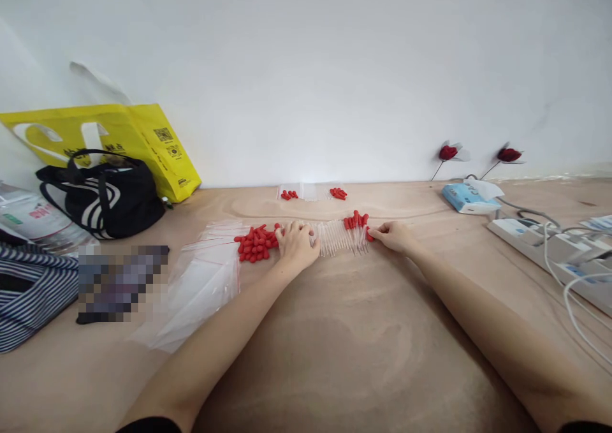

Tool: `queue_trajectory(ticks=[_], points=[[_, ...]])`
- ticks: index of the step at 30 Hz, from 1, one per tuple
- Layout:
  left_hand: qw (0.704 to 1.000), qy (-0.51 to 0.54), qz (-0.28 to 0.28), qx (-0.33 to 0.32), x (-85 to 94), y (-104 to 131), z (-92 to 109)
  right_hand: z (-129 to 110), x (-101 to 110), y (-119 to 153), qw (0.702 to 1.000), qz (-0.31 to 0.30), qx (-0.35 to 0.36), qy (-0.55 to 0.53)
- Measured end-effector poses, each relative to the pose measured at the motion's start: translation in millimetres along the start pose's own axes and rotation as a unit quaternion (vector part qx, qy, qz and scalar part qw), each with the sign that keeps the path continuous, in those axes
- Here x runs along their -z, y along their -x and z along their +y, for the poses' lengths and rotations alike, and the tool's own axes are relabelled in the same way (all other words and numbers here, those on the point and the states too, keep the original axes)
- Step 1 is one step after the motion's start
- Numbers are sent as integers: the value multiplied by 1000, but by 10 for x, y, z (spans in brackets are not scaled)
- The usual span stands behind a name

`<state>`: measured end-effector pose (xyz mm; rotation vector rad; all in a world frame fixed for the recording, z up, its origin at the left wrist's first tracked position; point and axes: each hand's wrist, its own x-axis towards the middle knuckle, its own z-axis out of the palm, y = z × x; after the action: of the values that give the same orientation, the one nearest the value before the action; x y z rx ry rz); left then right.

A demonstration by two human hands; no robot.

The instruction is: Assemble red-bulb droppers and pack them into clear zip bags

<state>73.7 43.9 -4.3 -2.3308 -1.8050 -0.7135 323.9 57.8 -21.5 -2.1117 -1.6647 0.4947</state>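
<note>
Head view: some clear tubes (331, 242) have red caps (356, 220), many don't; right hand (391, 236) pinches one, left hand (299, 244) grip unclear.

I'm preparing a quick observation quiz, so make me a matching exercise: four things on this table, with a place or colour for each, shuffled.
Things:
1. Tissue pack
2. Large heap of red pieces
3. Tote bag
4. Power strip

Places and colours:
A. Beside the left hand
B. White, with cables
C. Light blue
D. Behind the black bag

Pairs: 1-C, 2-A, 3-D, 4-B
</note>
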Motion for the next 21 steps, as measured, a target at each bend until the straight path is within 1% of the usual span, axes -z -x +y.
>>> queue_trajectory(ticks=[3, 6, 9, 14, 17, 19, 21], points=[[1000, -11, -13, 17, -77, -141, 94, -45, 7, -1, 1000, -11, -10, 18], [999, -28, -28, 35, -121, -228, 151, -72, 40, 9, 999, -15, -21, 22], [997, -43, -43, 50, -137, -284, 184, -99, 80, 28, 999, -2, -25, 27], [994, -60, -65, 67, -143, -349, 228, -176, 123, 81, 997, 46, -6, 68], [992, -63, -76, 75, -135, -372, 256, -206, 123, 112, 992, 90, 5, 85], [992, -59, -82, 77, -107, -374, 274, -211, 101, 130, 989, 133, 12, 70], [992, -50, -88, 69, -42, -357, 286, -217, 53, 155, 985, 169, 29, 22]])
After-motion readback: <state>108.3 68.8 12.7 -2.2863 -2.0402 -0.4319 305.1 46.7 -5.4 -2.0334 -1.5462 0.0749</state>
